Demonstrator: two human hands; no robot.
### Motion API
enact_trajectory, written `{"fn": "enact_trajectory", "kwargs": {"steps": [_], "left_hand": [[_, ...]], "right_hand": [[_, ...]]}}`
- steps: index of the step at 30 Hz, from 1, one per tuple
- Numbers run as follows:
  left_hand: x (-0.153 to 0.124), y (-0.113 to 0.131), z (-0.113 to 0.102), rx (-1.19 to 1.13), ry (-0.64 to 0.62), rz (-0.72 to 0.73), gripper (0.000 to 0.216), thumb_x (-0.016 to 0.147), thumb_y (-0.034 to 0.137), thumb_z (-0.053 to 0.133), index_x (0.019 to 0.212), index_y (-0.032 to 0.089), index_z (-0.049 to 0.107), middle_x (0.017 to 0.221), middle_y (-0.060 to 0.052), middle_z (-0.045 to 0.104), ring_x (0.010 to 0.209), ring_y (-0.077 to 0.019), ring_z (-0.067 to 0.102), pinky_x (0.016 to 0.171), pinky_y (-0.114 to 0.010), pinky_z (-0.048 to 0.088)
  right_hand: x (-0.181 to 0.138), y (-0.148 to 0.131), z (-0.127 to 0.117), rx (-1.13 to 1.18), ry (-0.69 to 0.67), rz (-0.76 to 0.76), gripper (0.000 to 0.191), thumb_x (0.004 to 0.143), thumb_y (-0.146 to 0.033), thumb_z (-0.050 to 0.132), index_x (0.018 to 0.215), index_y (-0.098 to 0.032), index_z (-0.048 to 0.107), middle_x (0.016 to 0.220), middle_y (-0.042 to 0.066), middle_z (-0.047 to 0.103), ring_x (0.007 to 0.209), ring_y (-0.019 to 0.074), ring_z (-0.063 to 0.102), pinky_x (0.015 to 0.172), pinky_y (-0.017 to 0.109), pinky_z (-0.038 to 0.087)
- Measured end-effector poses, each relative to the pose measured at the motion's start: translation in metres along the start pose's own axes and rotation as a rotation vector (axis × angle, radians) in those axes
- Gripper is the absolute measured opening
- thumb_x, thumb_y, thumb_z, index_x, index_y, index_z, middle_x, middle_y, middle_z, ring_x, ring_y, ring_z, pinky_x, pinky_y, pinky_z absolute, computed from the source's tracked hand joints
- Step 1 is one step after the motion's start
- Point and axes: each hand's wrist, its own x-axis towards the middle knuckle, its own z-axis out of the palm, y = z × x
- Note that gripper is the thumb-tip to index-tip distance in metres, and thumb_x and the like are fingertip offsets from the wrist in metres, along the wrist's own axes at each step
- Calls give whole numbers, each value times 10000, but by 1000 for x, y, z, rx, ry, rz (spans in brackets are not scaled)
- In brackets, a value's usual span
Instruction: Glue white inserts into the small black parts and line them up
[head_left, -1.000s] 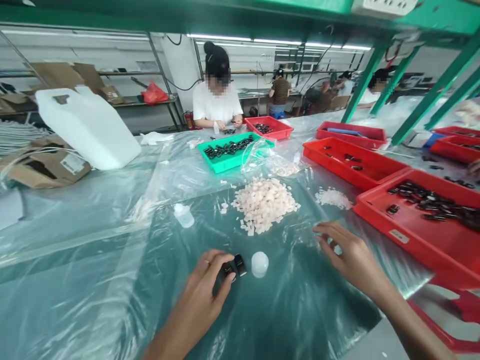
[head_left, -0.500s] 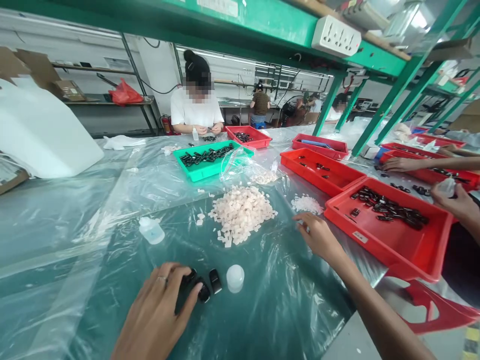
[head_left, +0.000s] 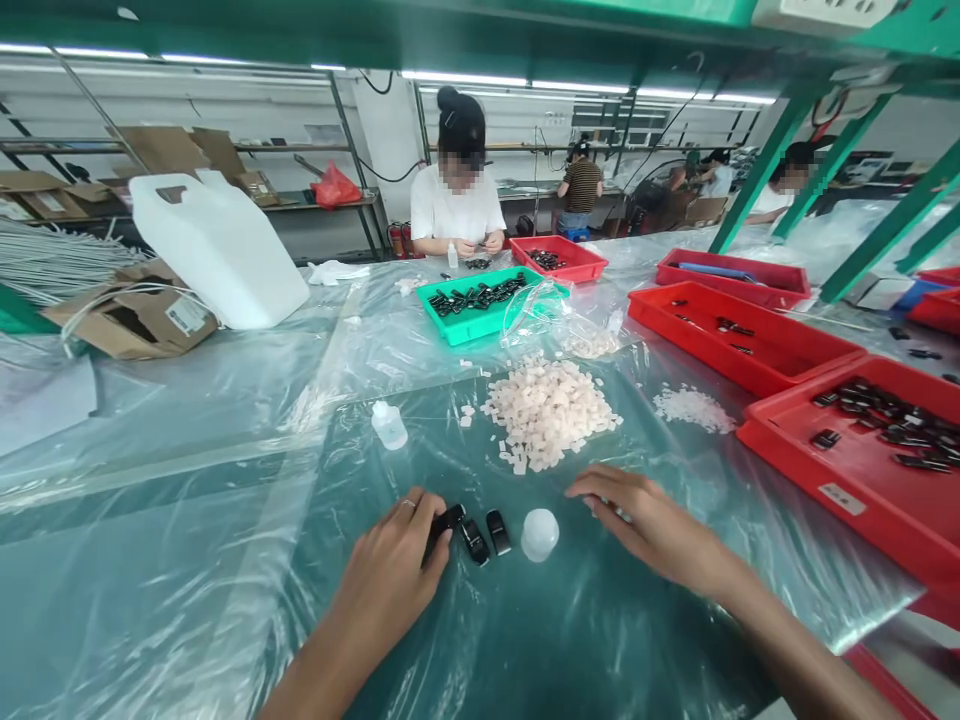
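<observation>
My left hand (head_left: 401, 545) has its thumb and fingers closed around a glossy black piece (head_left: 448, 520), partly covered by the fingers. Two similar black pieces (head_left: 474, 542) lie on the plastic sheet just to its right. A round white translucent container (head_left: 540, 535) stands between my hands. Over the sheet, right of that container, is my right hand (head_left: 645, 515), its fingers drawn together; whatever they pinch, if anything, is too small to make out. Beyond the hands lie a heap of small cream-coloured pieces (head_left: 551, 410) and a small clear plastic bottle (head_left: 389, 426).
Tiny clear bits (head_left: 694, 408) lie beside a red tray (head_left: 825, 490) with black parts. Further off are a green tray (head_left: 469, 325), another red tray (head_left: 739, 345) and a white jug (head_left: 225, 250). A person (head_left: 459, 205) works across the table, beneath a green overhead beam (head_left: 450, 35).
My right hand has moved from beside the tiny clear bits toward the round white container. My left hand now grips a black piece. The view has swung left.
</observation>
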Motion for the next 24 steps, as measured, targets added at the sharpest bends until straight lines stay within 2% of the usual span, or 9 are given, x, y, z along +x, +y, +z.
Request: {"fn": "enact_trajectory", "kwargs": {"steps": [2, 6, 10, 13, 15, 18, 20, 22, 24], "left_hand": [[-1, 0, -2, -20, 9, 0, 199, 1026, 205, 350, 1052, 234, 545, 1048, -93, 677, 861, -286, 727, 661, -375, 521], [-3, 0, -6, -86, 26, -8, 217, 1030, 211, 351, 1055, 233, 566, 1031, -84, 664, 718, -256, 704, 599, -351, 477], [-3, -2, -6, -201, 60, -34, 270, 1026, 245, 346, 1074, 205, 609, 1093, -116, 611, 612, -233, 648, 596, -385, 477], [-2, -4, -4, -331, 103, -46, 289, 1015, 289, 376, 1158, 200, 610, 1060, -109, 593, 661, -248, 651, 619, -404, 507], [-3, -3, -4, -435, 128, -39, 256, 998, 333, 434, 1119, 216, 627, 1017, -93, 594, 729, -263, 666, 646, -409, 532], [-4, 2, -6, -625, 159, -19, 141, 976, 349, 527, 932, 246, 612, 1135, -102, 648, 943, -280, 720, 743, -405, 596], [-6, 6, -9, -776, 170, -12, 160, 975, 297, 567, 826, 250, 531, 1171, -84, 713, 1031, -257, 753, 798, -371, 640], [-7, 10, -14, -907, 186, -12, 221, 997, 246, 563, 799, 251, 466, 1044, -51, 774, 937, -218, 801, 770, -335, 674], [-7, 13, -17, -982, 233, -10, 204, 1036, 236, 525, 837, 244, 485, 884, -15, 759, 772, -186, 809, 691, -315, 690]], "right_hand": [[19, 7, 7, -2, -35, -35, 321, 1078, -170, 389, 1200, -235, 679, 1175, 86, 688, 979, 213, 688, 810, 370, 567], [47, 14, 10, 15, -80, -51, 241, 1058, -179, 464, 1143, -178, 689, 1155, 88, 684, 990, 224, 677, 845, 406, 565], [41, 7, 2, 152, -151, -19, 283, 1040, -166, 427, 1175, -217, 670, 1121, 70, 689, 946, 197, 681, 809, 350, 576], [26, 1, 3, 301, -291, -19, 409, 936, -178, 615, 1328, -293, 612, 1303, 49, 659, 1074, 196, 689, 885, 321, 590], [21, -4, 8, 383, -316, -3, 504, 878, -228, 735, 1354, -306, 590, 1382, 51, 624, 1201, 226, 649, 985, 341, 560], [28, -14, 14, 502, -292, 20, 371, 897, -322, 768, 1241, -283, 633, 1276, 46, 679, 1175, 223, 661, 999, 339, 545], [42, -21, 12, 582, -299, -3, 325, 906, -375, 771, 1196, -288, 650, 1191, 27, 709, 1099, 206, 696, 953, 316, 569], [57, -27, 7, 637, -290, -34, 344, 913, -416, 766, 1221, -314, 652, 1190, 13, 704, 1077, 198, 708, 932, 308, 583], [69, -31, 4, 653, -246, -46, 372, 934, -426, 745, 1283, -359, 637, 1249, 5, 682, 1094, 194, 705, 921, 307, 589]]}}
